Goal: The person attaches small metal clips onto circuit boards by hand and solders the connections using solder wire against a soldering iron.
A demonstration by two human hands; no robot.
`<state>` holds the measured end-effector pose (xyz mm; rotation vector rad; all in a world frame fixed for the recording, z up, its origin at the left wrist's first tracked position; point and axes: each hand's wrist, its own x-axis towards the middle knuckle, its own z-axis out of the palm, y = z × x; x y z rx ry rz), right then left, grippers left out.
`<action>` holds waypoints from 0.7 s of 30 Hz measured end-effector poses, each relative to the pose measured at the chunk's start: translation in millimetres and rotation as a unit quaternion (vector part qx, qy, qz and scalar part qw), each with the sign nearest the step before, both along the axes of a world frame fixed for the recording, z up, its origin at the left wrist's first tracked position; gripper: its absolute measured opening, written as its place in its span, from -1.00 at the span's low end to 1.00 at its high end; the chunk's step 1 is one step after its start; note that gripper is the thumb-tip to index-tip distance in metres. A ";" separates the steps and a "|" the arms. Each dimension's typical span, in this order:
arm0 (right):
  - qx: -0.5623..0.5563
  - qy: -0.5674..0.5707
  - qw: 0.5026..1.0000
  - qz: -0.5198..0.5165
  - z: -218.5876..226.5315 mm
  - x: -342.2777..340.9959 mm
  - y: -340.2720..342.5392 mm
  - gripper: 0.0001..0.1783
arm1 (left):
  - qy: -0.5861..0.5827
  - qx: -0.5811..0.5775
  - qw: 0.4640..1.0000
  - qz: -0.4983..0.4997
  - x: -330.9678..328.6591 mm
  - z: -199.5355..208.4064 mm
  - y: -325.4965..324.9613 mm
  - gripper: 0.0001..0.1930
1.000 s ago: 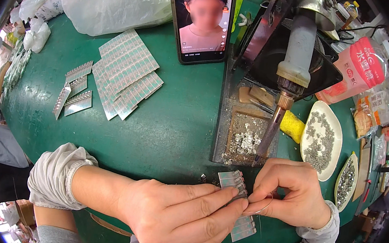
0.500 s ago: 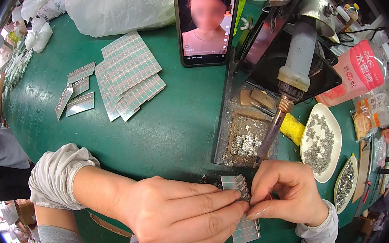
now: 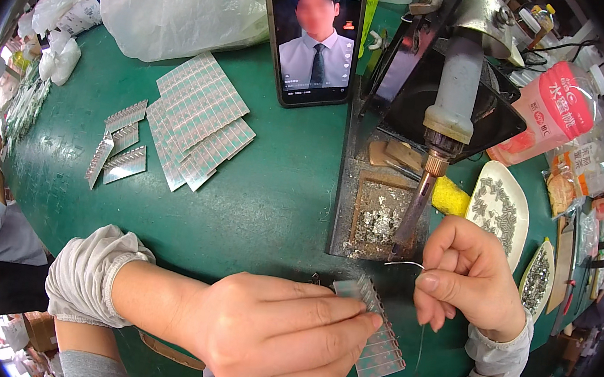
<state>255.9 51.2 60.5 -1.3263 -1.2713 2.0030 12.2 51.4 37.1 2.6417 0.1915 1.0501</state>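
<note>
My left hand lies over a silvery strip of small circuit boards, its fingers pressed together and holding it near the front of the table. A row of small metal parts lines the strip's right edge. My right hand is apart from the strip, pinching a thin solder wire between thumb and finger. The wire's bent end points left, just below the tip of a soldering iron fixed in a stand, and its tail hangs down under the hand.
A solder-scrap tray sits under the iron. Right of it are a yellow sponge and two dishes of small metal parts. Stacked board sheets, short strips, a phone and a plastic bag lie farther off.
My right hand has moved up and right, away from the strip, bringing the solder wire near the iron's tip. My left hand stays on the strip. The phone's picture has changed.
</note>
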 end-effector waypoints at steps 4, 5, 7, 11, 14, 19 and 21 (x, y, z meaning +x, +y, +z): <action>0.008 0.039 0.999 -0.030 2.9 0.3 -5.6 -0.84 | 0.019 -0.392 0.920 0.013 -1.2 5.7 -5.8 -0.97; 0.020 0.053 0.998 -0.033 4.1 -0.5 -7.5 -0.85 | 0.019 -0.461 0.887 0.011 -3.0 1.9 1.0 -0.95; 0.053 0.029 0.997 -0.043 5.9 -7.2 -12.6 -0.86 | 0.004 -0.624 0.781 0.039 -1.8 -3.9 7.3 -0.96; 0.201 -0.081 0.975 -0.057 -3.3 -11.2 -19.9 -0.85 | -0.035 -0.773 0.629 0.069 0.6 -6.4 25.5 -0.93; 0.269 -0.111 0.954 -0.068 -11.6 -13.1 -21.1 -0.85 | -0.044 -0.780 0.619 0.078 1.7 -4.9 28.8 -0.93; 0.324 -0.111 0.935 -0.097 -18.7 -19.5 -22.8 -0.84 | -0.068 -0.795 0.599 0.070 1.5 -2.1 31.4 -0.93; 0.337 -0.107 0.929 -0.108 -17.5 -19.9 -24.0 -0.84 | -0.079 -0.795 0.599 0.059 1.1 -2.5 31.5 -0.94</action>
